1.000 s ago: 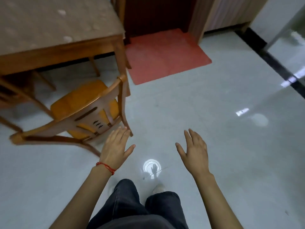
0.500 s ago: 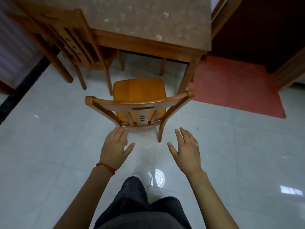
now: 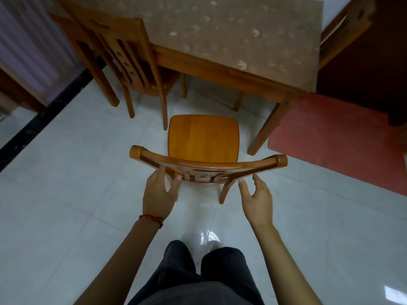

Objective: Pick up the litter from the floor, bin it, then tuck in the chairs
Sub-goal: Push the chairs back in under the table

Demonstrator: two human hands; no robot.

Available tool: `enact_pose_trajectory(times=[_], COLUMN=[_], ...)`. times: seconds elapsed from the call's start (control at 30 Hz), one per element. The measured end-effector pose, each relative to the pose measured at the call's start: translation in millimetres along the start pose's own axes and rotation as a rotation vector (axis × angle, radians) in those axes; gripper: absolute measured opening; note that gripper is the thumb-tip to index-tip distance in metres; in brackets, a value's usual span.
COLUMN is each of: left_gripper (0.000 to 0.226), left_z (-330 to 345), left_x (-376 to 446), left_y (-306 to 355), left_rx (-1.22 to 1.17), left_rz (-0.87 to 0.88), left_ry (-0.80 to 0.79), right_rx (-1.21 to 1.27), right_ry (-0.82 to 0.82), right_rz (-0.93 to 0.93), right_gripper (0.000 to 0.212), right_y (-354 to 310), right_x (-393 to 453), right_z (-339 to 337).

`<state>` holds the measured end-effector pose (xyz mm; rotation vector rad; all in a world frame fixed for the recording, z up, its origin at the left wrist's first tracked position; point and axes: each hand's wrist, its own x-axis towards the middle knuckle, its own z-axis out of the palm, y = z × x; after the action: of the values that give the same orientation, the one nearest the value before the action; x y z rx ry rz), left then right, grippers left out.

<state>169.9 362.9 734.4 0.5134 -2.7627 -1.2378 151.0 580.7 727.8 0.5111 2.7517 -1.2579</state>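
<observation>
Standing pulled out from the table (image 3: 242, 42), seat clear of the table edge, back toward the person: chair (image 3: 203, 137). Touching the chair's top rail near its left end, fingers extended, not clenched: left hand (image 3: 159, 192). Reaching just below the rail's right side, fingers relaxed, grasping nothing: right hand (image 3: 257, 199). Sitting tucked at the table's left side: second chair (image 3: 130, 56).

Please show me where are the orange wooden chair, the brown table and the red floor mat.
orange wooden chair (image 3: 203, 137): head view, middle of seat.
brown table (image 3: 220, 69): head view, wooden front rail.
red floor mat (image 3: 330, 142): head view, bare middle.
</observation>
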Motion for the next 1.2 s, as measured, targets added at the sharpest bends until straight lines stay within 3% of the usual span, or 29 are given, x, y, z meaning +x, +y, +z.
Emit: enact_pose_trajectory(times=[0.13, 0.3, 0.63, 0.93, 1.2], left_gripper=[0.046, 0.048, 0.041, 0.026, 0.035], left_z=[14, 30, 45, 36, 19], left_x=[16, 31, 58, 130, 212], left_y=[22, 31, 34, 35, 23], left_rx=[-0.216, -0.230, -0.267, -0.252, -0.290], left_rz=[-0.296, -0.443, -0.408, -0.353, -0.310], left_ry=[0.078, 0.161, 0.328, 0.325, 0.257], right_rx=[0.203, 0.285, 0.349, 0.365, 0.390], right_ry=[-0.047, -0.042, 0.013, 0.039, 0.104], right_rz=[0.112, 0.176, 0.176, 0.167, 0.200], right_gripper=[0.045, 0.038, 0.032, 0.032, 0.031], right_y=[-10, -14, -19, -54, -101], right_x=[30, 49, 78, 131, 180], right_z=[0, 3, 9, 35, 74])
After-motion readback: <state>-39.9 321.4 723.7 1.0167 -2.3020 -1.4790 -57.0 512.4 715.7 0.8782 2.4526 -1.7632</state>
